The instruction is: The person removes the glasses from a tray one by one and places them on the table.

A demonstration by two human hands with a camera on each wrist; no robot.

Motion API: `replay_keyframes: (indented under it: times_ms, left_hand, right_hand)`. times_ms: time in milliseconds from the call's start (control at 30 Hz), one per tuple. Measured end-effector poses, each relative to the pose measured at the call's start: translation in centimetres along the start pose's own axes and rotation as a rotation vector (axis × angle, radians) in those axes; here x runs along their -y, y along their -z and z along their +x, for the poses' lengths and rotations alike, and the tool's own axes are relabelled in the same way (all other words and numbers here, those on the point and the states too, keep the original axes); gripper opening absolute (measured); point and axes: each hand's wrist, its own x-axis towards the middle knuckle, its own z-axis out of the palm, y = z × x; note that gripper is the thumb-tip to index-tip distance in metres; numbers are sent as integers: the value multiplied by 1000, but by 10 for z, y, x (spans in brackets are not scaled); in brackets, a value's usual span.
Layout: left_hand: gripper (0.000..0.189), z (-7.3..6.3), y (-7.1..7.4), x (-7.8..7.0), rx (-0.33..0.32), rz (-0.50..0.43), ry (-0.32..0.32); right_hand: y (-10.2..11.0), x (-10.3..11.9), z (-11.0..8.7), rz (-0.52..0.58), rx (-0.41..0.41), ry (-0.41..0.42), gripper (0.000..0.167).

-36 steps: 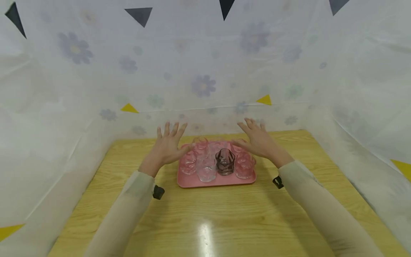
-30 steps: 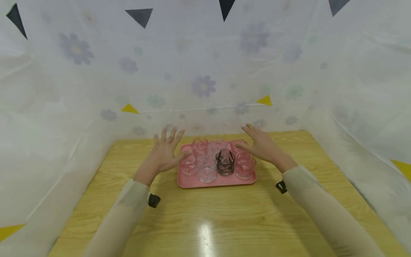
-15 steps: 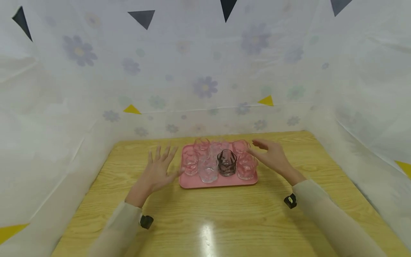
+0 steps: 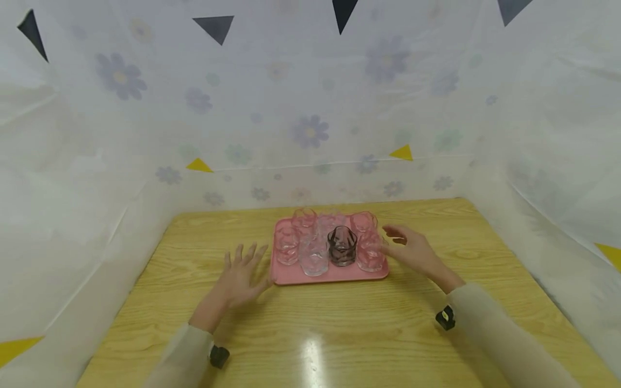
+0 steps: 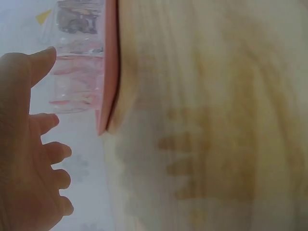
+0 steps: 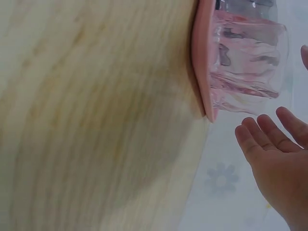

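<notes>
A pink tray [image 4: 339, 276] lies toward the back of the wooden table, bearing several drinking glasses. Most are pink or clear, such as the pink glass [image 4: 371, 256] at front right and the clear glass [image 4: 314, 261] at front; one is a dark grey glass [image 4: 342, 248]. My left hand [image 4: 239, 283] hovers left of the tray with fingers spread, thumb near its front left corner. Right of the tray is my right hand [image 4: 412, 250], fingers relaxed and slightly bent, beside the pink glass at front right. Both hands hold nothing; the right wrist view shows fingertips apart from the glass.
The wooden table [image 4: 310, 323] runs toward me. White flower-print sheeting [image 4: 310, 97] walls off its back and both sides, with dark and yellow triangles on it. Black wrist cameras [image 4: 219, 356] sit under the sleeves.
Both hands have come down and back toward me from above the tray's far part, the left outward to the left, the right outward to the right. Tray and glasses stay put.
</notes>
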Motion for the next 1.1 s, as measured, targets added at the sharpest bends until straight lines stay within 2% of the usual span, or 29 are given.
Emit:
replay_keyframes:
  times_ms: [100,267,600,933,1100]
  left_hand:
    - [79,-3,-5,2,10,-4,10]
    - [78,-4,-10,2,38,-25,24]
    - [77,4,-19,4,117,-36,64]
    - [81,11,-22,2,146,-18,72]
    - [82,11,-23,0,160,-23,88]
  right_hand:
    - [-3,-2,-3,3,15,-12,74]
    - [-6,-6,-4,6,10,13,74]
    - [-11,-8,-6,37,30,15,77]
    - [-15,-10,-4,36,61,44,83]
    - [-18,-11,-3,23,82,19,93]
